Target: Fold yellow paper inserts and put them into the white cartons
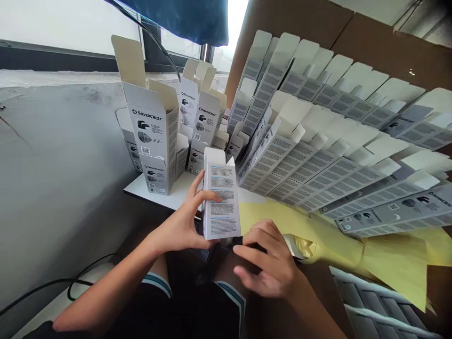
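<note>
A small white carton (pixel 222 212) with printed text on its side stands upright in my left hand (pixel 187 216). Its top flaps are raised. My left thumb is under the bottom edge, and my fingers lie along the left side and across the front face. Just right of the carton's lower corner is my right hand (pixel 264 261), fingers curled but apart, with nothing visible between them. Beyond the carton, more SilverCrest boxes (pixel 150 136) with open top flaps are stacked on a white tabletop (pixel 141 193).
Rows of similar open-flapped cartons (pixel 296 174) fill the right side, on yellow paper (pixel 391 263). A grey wall (pixel 52 155) is close on the left, with a black cable (pixel 45 286) below. A slatted grey object (pixel 384 306) is at lower right.
</note>
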{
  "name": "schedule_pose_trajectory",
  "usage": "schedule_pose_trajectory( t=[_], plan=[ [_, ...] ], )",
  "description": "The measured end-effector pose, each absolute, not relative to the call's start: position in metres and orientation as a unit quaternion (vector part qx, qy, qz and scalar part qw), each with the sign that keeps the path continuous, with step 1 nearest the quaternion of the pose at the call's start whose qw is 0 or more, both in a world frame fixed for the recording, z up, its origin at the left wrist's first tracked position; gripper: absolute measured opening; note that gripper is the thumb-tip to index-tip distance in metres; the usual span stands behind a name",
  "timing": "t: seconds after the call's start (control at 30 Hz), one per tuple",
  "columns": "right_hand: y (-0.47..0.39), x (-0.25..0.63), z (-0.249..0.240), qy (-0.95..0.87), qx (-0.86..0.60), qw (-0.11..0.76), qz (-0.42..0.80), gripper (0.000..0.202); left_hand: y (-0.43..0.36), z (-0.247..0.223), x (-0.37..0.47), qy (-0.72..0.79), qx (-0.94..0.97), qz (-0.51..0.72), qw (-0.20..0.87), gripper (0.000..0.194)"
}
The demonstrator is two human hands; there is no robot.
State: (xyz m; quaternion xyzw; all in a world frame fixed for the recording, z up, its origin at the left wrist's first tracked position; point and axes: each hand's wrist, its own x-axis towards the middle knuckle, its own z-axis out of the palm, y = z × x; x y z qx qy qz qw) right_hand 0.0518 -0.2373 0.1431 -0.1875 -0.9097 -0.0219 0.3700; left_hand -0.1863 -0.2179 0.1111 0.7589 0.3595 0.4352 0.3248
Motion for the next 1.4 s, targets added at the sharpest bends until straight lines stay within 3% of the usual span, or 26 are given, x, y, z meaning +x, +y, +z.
schedule_pose_trajectory(
  t=[0.13,0.4,0.57,0.63,0.77,0.83,0.9,0.93,0.97,1.13,1.2,1.3,1.4],
  plan=[
    [-0.236,0.046,0.136,-0.861,-0.238,0.447,0.056,0.017,-0.219,0.113,-0.184,0.341,0.767,0.426,0.337,0.071],
    [-0.241,0.040,0.123,-0.869,-0.229,0.437,0.015,0.017,-0.229,0.112,-0.185,0.336,0.739,0.416,0.408,0.072],
    [-0.238,0.040,0.095,-0.866,-0.251,0.432,-0.032,0.037,-0.219,0.101,-0.186,0.335,0.763,0.416,0.365,0.064],
    [-0.230,0.038,0.079,-0.825,-0.305,0.472,0.066,0.052,-0.211,0.093,-0.186,0.331,0.780,0.421,0.323,0.057],
    [-0.206,0.034,0.053,-0.650,-0.347,0.504,0.451,0.080,-0.196,0.073,-0.180,0.306,0.825,0.394,0.266,0.045],
    [-0.194,0.034,0.046,-0.603,-0.322,0.486,0.544,0.077,-0.189,0.060,-0.176,0.268,0.837,0.388,0.277,0.070],
    [-0.185,0.036,0.039,-0.577,-0.319,0.505,0.557,0.075,-0.180,0.045,-0.173,0.248,0.809,0.433,0.310,0.107],
    [-0.182,0.038,0.035,-0.566,-0.323,0.522,0.550,0.075,-0.174,0.039,-0.171,0.256,0.781,0.470,0.323,0.114],
    [-0.179,0.041,0.030,-0.559,-0.328,0.538,0.539,0.076,-0.168,0.034,-0.169,0.276,0.748,0.504,0.333,0.112],
    [-0.172,0.064,-0.003,-0.521,-0.395,0.595,0.468,0.072,-0.121,0.040,-0.148,0.348,0.673,0.539,0.369,0.062],
    [-0.170,0.073,-0.015,-0.505,-0.412,0.607,0.455,0.070,-0.094,0.058,-0.133,0.397,0.682,0.522,0.324,0.050],
    [-0.167,0.081,-0.029,-0.490,-0.416,0.623,0.445,0.069,-0.044,0.093,-0.108,0.541,0.727,0.383,0.176,0.050],
    [-0.166,0.083,-0.038,-0.478,-0.407,0.640,0.443,0.071,0.010,0.127,-0.090,0.582,0.744,0.301,0.133,0.060]
  ],
)
